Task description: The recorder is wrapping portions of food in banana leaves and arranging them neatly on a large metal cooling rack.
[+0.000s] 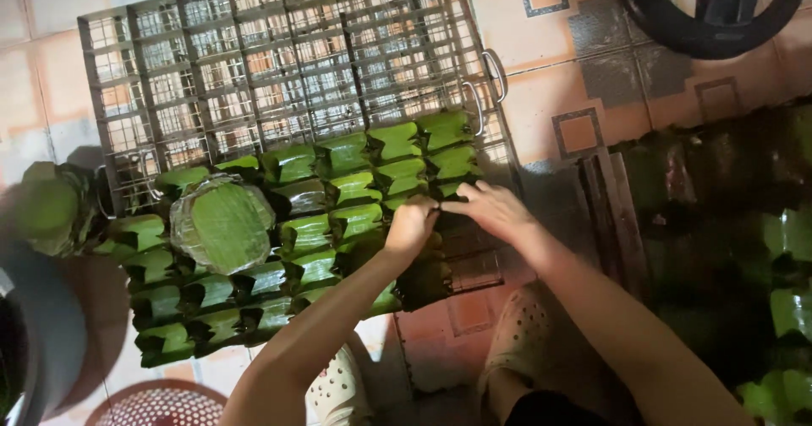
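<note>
- A grey metal wire grid rack (279,62) with many square cells lies flat on the tiled floor (541,96), two wire handles on its right edge.
- Rows of green folded-leaf parcels (338,197) fill the near cells of the rack, each standing in its own square; the far cells hold none.
- A dark heap of loose green leaves (727,248) lies on the floor at the right, well apart from the rack.
- A round stack of cut green leaf discs in clear plastic wrap (222,223) rests on top of the parcels at the left of the rack.
- The right hand (492,210) reaches over the rack's near right corner, fingers bent narrow and pinching at a dark green leaf parcel (423,278) there.
- The left hand (413,227) meets it from the left, fingers curled close on the same parcel, fingertips touching those of the right.
- Two pale perforated clogs (529,341) show below the arms.
</note>
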